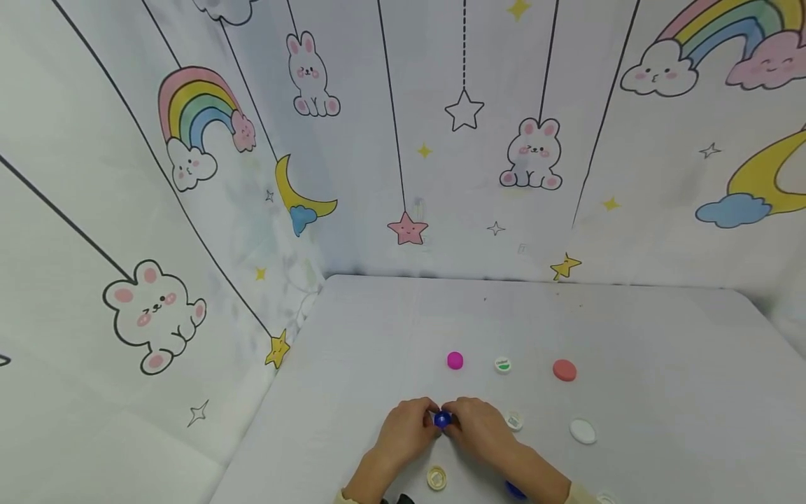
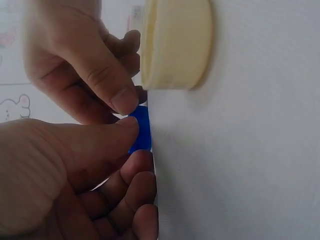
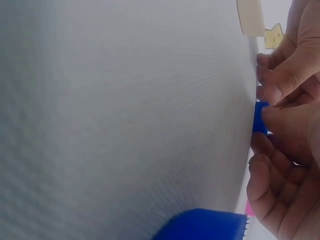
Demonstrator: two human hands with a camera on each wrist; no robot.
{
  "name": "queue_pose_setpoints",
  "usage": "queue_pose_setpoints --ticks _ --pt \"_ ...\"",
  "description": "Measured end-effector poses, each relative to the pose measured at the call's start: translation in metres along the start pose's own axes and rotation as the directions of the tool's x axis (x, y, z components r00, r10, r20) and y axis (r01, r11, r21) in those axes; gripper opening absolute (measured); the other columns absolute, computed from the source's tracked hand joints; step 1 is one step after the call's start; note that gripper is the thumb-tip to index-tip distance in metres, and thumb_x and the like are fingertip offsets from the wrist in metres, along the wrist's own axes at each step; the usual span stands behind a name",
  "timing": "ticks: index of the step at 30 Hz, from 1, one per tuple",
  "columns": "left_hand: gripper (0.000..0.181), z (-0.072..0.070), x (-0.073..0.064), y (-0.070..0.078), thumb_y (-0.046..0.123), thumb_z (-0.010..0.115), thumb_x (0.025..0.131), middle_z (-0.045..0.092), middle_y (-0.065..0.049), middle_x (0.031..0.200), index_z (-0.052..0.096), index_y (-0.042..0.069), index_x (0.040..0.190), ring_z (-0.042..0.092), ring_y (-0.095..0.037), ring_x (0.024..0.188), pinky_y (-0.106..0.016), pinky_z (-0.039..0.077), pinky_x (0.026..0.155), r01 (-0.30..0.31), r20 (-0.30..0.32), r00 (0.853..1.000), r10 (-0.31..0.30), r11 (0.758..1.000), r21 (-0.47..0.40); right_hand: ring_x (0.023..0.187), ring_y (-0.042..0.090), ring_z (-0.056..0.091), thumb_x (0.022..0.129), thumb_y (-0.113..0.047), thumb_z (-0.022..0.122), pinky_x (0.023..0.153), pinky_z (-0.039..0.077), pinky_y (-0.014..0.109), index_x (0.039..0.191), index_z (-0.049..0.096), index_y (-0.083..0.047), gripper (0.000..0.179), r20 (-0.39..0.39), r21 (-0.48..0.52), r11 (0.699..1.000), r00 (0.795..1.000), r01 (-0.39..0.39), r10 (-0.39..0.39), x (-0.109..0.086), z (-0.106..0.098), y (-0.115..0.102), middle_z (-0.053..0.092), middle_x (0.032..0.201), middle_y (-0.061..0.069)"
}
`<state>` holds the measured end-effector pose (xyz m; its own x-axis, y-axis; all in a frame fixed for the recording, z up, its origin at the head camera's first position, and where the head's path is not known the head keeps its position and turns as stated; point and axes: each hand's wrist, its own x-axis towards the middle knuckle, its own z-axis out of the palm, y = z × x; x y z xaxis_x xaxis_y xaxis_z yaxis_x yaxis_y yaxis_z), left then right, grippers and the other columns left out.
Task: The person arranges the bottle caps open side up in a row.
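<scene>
A small blue bottle cap (image 1: 443, 419) is between my two hands, low over the white table. My left hand (image 1: 408, 431) pinches it from the left with thumb and fingers. From the right, my right hand (image 1: 481, 428) grips it the same way, and the fingertips nearly meet around it. In the left wrist view the blue bottle cap (image 2: 141, 129) shows its side, partly covered by the thumbs. A cream ring-shaped cap (image 1: 436, 478) lies on the table between the forearms.
Beyond the hands lie a magenta cap (image 1: 455, 360), a white cap with green print (image 1: 502, 365) and a red cap (image 1: 564, 370). To the right are a white oval cap (image 1: 583, 431) and a small white cap (image 1: 513, 421). A larger blue cap (image 1: 515, 490) is partly under the right forearm.
</scene>
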<state>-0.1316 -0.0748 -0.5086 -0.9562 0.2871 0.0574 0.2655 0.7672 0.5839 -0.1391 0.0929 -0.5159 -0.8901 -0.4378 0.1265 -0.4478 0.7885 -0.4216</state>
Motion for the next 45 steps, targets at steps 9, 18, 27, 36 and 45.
queue_pose_setpoints --ticks 9,18,27,36,45 --pt "0.023 -0.005 0.006 -0.006 0.017 0.079 0.079 0.055 0.015 0.067 0.071 0.010 0.100 0.047 0.000 0.059 -0.021 0.040 0.057 -0.022 -0.016 1.000 0.022 1.000 -0.017 0.065 0.004 0.050 0.079 -0.019 0.080 0.064 0.049 0.030 0.107 0.073 -0.006 0.031 0.004 0.024 0.998 0.998 -0.059 0.059 -0.003 -0.008 -0.002 0.060 0.071 -0.010" --pt "0.020 -0.018 0.028 0.001 0.020 0.075 0.085 0.058 0.013 0.071 0.071 0.011 0.102 0.049 0.000 0.059 -0.021 0.040 0.054 -0.042 -0.082 0.996 0.042 0.999 -0.007 0.064 0.004 0.047 0.080 -0.021 0.079 0.061 0.044 0.025 0.108 0.073 -0.014 0.030 -0.045 -0.033 0.993 0.993 -0.113 0.111 0.005 -0.030 0.009 0.058 0.074 -0.014" --pt "0.024 -0.023 0.048 0.016 0.022 0.074 0.087 0.058 0.010 0.073 0.070 0.010 0.108 0.047 -0.004 0.059 -0.021 0.040 0.053 -0.025 -0.083 0.996 0.026 1.000 0.017 0.064 0.007 0.049 0.081 -0.021 0.079 0.060 0.045 0.026 0.109 0.072 -0.011 0.030 -0.140 -0.036 0.989 0.981 -0.143 0.136 0.022 -0.048 0.026 0.063 0.077 -0.008" --pt "0.024 -0.011 0.058 0.010 0.018 0.075 0.086 0.056 0.007 0.071 0.069 0.007 0.106 0.046 -0.007 0.059 -0.023 0.039 0.053 0.016 -0.106 0.994 -0.011 0.999 0.047 0.066 0.010 0.051 0.081 -0.024 0.079 0.061 0.048 0.027 0.113 0.070 -0.010 0.035 -0.089 -0.028 0.982 0.979 -0.189 0.186 0.038 -0.037 0.033 0.062 0.078 -0.005" --pt "0.029 -0.004 0.078 0.009 0.022 0.076 0.084 0.060 0.002 0.075 0.069 0.007 0.108 0.051 -0.011 0.063 -0.026 0.043 0.055 0.045 -0.081 0.996 -0.036 0.993 0.107 0.070 0.014 0.057 0.082 -0.021 0.078 0.065 0.052 0.033 0.117 0.068 -0.006 0.040 -0.110 -0.074 0.976 0.975 -0.203 0.194 0.057 -0.036 0.031 0.065 0.079 0.000"
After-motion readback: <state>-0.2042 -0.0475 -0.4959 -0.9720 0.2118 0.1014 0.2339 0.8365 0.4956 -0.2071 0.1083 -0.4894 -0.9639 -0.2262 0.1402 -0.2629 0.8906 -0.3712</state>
